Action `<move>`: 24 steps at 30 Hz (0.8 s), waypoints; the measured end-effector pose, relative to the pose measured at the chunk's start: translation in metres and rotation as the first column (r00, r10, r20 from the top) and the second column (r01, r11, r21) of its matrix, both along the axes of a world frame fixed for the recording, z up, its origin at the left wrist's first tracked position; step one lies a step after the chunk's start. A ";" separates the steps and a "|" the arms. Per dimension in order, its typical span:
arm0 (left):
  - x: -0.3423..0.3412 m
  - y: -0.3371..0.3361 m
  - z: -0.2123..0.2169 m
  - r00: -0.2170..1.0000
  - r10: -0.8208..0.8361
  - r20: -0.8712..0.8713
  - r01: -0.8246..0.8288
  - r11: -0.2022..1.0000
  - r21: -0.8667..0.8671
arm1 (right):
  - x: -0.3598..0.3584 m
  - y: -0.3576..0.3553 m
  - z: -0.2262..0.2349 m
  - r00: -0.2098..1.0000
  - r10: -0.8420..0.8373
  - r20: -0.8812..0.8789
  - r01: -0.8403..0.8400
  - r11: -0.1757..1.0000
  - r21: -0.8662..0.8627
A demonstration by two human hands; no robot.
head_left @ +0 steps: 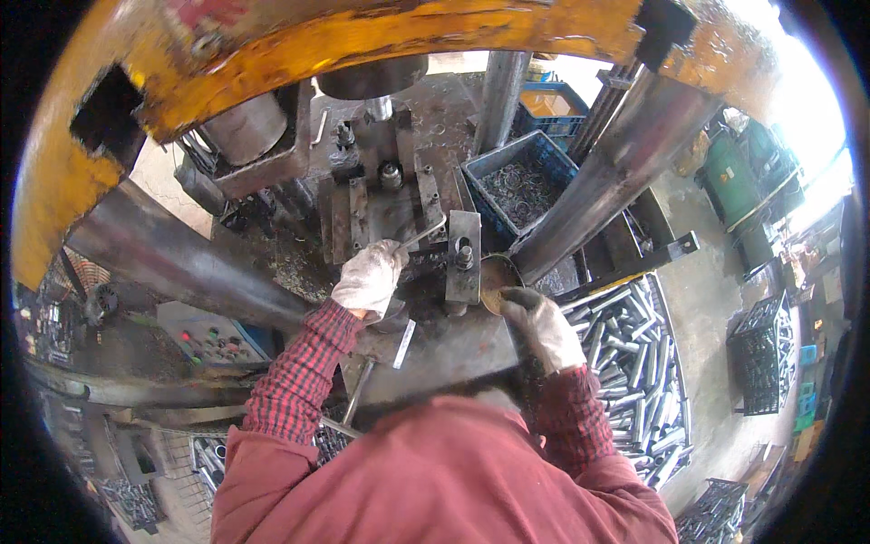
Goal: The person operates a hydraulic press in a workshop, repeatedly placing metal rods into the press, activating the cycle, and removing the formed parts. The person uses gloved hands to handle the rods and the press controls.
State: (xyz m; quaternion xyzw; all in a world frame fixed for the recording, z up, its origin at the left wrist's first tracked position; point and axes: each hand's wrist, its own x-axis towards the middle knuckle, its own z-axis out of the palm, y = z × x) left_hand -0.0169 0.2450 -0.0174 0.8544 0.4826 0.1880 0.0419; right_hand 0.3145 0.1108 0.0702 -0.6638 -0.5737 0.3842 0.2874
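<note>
My left hand (369, 279), in a pale work glove, is closed around a thin metal rod (424, 234). The rod slants up to the right, in front of the press's steel tooling (391, 178). To the right of the rod stands an upright steel plate (464, 245) with a bolt-like stud through it. My right hand (541, 328), gloved with dark fingertips, is at the near rim of a round tin (495, 272) with something tan inside. Its fingers are curled together, and their tips are partly hidden, so what they hold cannot be made out.
Thick steel columns (616, 163) and a yellow press frame (381, 45) surround the work area. A blue crate (474, 165) of metal rings stands behind at right. Cut metal tubes (634, 363) are heaped at my right. A control panel (216, 337) with buttons sits at left.
</note>
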 end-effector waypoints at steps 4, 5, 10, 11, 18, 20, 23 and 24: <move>-0.010 0.001 -0.014 0.908 -0.124 -0.400 0.176 0.980 0.096 | 0.037 -0.044 -0.014 0.997 -0.045 -0.065 0.042 0.998 -0.039; -0.011 0.004 -0.017 0.943 -0.136 -0.303 0.137 0.990 -0.017 | 0.043 -0.054 -0.022 0.990 -0.136 -0.044 0.130 0.985 -0.118; -0.021 0.018 -0.042 0.905 -0.132 -0.404 0.130 0.991 -0.033 | 0.073 -0.101 -0.072 0.967 -0.254 -0.016 0.248 0.957 -0.152; -0.023 0.021 -0.047 0.904 -0.120 -0.411 0.112 0.993 -0.042 | 0.077 -0.108 -0.081 0.959 -0.283 -0.007 0.278 0.946 -0.166; -0.026 0.027 -0.048 0.958 -0.182 -0.221 0.171 0.983 -0.067 | 0.086 -0.124 -0.108 0.930 -0.358 -0.081 0.338 0.921 -0.194; -0.019 0.024 -0.039 0.931 -0.201 -0.305 0.217 0.976 0.018 | 0.085 -0.123 -0.104 0.917 -0.371 -0.144 0.341 0.919 -0.198; -0.009 0.014 -0.025 0.922 -0.208 -0.326 0.189 0.978 -0.087 | 0.083 -0.118 -0.095 0.897 -0.400 -0.190 0.357 0.907 -0.225; -0.007 0.012 -0.021 0.965 -0.223 -0.134 0.212 0.973 -0.090 | 0.082 -0.116 -0.093 0.891 -0.401 -0.213 0.353 0.907 -0.231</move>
